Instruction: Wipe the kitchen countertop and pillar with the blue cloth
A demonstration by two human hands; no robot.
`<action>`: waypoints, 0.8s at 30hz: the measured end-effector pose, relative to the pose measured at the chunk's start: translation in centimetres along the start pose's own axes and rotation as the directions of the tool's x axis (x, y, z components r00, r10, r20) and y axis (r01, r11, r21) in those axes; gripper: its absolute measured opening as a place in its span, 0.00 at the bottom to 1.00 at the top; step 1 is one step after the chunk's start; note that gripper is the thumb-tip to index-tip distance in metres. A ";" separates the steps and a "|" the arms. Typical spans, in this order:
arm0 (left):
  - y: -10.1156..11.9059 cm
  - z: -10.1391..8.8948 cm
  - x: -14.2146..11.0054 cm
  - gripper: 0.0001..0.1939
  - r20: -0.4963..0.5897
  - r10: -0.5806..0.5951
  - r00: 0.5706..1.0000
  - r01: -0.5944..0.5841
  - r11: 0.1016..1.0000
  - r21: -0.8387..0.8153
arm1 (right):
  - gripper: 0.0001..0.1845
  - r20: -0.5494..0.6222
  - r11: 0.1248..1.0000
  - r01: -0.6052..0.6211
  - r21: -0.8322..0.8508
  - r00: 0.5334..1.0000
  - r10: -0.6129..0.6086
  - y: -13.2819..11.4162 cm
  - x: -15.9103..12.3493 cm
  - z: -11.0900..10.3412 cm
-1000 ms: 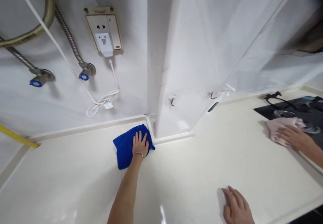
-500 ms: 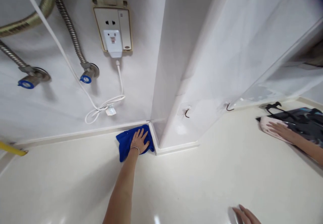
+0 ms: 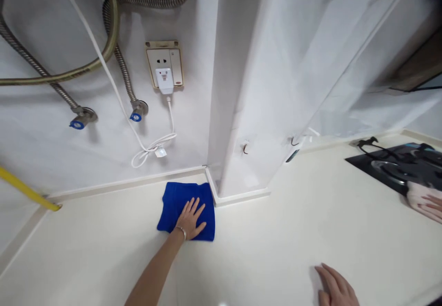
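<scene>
1. blue cloth [image 3: 174,201]: bright, plain, spread mostly flat, roughly square, left edge wavy, lower right corner fairly sharp. middle partly covered by hand.
2. location: on white counter [image 3: 269,246], in the corner by the wall, right edge just beside the base of the pillar [image 3: 262,126].
3. left hand [image 3: 191,219]: open, palm down on the cloth, fingers spread, pressing not gripping. bracelet [image 3: 182,232] on wrist.
4. right hand [image 3: 338,290]: loosely open, fingers slightly bent, at the counter, cut off by the bottom edge.
5. other person's hand [image 3: 433,202]: on pink cloth [image 3: 418,194] by the black stove [image 3: 386,172]; mostly out of frame, grip can't be told.
6. wall socket [image 3: 177,69]: white plug [image 3: 165,81] in it.
</scene>
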State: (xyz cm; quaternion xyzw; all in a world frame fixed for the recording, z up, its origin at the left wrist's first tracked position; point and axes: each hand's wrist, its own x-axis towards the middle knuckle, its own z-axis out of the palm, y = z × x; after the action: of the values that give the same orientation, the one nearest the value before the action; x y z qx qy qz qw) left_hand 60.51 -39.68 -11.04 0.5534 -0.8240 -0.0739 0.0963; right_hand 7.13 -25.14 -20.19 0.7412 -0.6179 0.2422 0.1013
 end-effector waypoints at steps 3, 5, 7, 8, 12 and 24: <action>0.2 -1.4 -6.2 0.36 0.087 0.143 0.986 -0.138 0.988 -0.063 | 0.26 0.015 1.000 -0.030 -0.004 0.999 0.030 -0.8 0.3 -0.5; 0.3 -2.4 -10.3 0.33 0.130 0.187 0.974 -0.175 0.980 -0.099 | 0.27 0.030 0.999 -0.046 -0.009 0.998 0.047 -1.1 0.5 -0.7; 0.5 -3.1 -13.5 0.29 0.141 0.200 0.970 -0.185 0.976 -0.112 | 0.27 0.038 0.999 -0.049 -0.016 0.998 0.050 -1.2 0.5 -0.7; 0.8 -3.3 -14.6 0.27 0.133 0.192 0.972 -0.178 0.978 -0.106 | 0.27 0.039 0.999 -0.047 -0.019 0.998 0.047 -1.3 0.5 -0.7; 2.9 -2.1 -14.6 0.26 -0.006 -0.037 0.999 0.037 0.999 -0.001 | 0.27 0.025 0.999 -0.048 -0.018 0.999 0.048 -1.2 0.5 -0.5; 8.4 3.9 -8.3 0.30 -0.127 -0.097 0.987 0.089 0.994 -0.068 | 0.29 -0.009 1.000 0.014 0.003 1.000 -0.014 -0.7 0.2 0.2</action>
State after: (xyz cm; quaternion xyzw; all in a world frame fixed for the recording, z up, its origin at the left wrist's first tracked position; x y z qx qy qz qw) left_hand 55.06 -28.74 -13.56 0.5918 -0.7865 -0.0675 0.1634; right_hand 7.89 -25.23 -20.12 0.7446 -0.6117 0.2457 0.1046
